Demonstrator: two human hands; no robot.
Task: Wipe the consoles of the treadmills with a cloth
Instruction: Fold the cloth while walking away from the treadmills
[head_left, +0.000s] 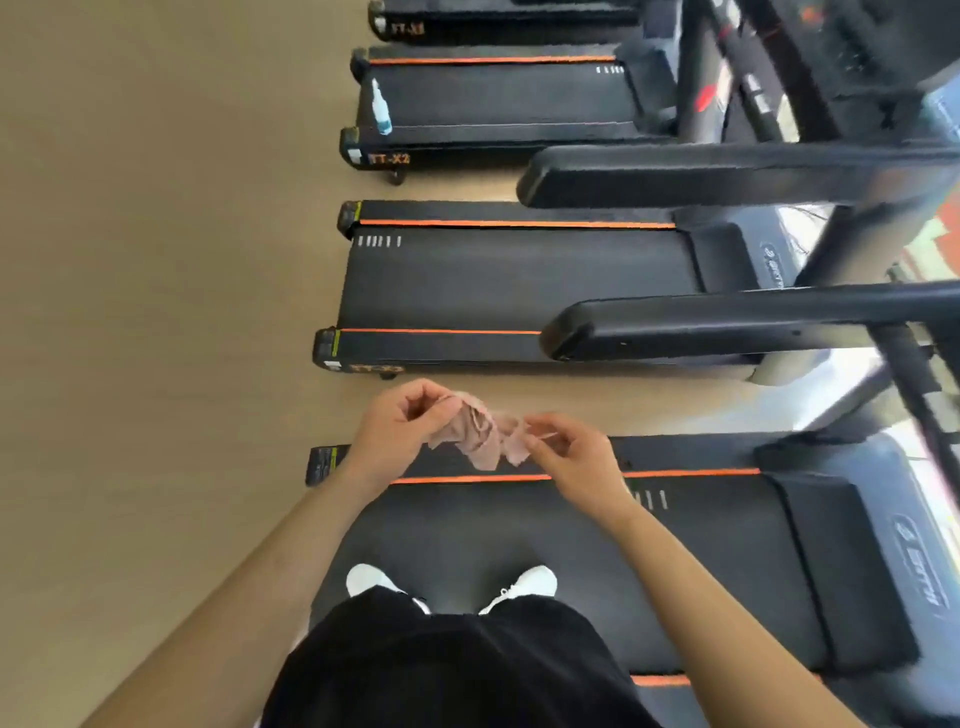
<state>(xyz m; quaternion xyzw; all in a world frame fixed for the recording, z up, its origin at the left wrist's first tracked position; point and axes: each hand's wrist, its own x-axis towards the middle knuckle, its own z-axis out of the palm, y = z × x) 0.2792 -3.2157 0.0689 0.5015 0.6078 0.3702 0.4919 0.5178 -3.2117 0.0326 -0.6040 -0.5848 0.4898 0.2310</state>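
Near treadmill (701, 571) was the reference: the person stood on its belt, white shoes (530, 579) toward its rear end. Second treadmill (519, 280) sat one over from it and third treadmill (493, 98) two over, all parallel. Handrails (727, 317) ran above the second one's deck. Consoles were off toward the front of the near treadmill, at the frame edge and blurred, so no surface detail was readable. No wiping contact yet; my read was prep stage.

Left hand (400, 426) and right hand (571, 457) were up over the near treadmill's side rail, fingers curled, each pinching one end of the cloth (483, 436). Cloth hung bunched between them, touching no machine.

Handling guess: thin, light, fully limp, no shape of its own. Held by edge pinches it would flop and wipe poorly. Better to fold it into a pad and press with flat fingers behind it. Low slip risk, nothing fragile in it; the console buttons were probably the delicate part.

Spray bottle (381, 109) sat at the rear end of the third treadmill's deck, two machines off from the near treadmill, well apart from both hands.
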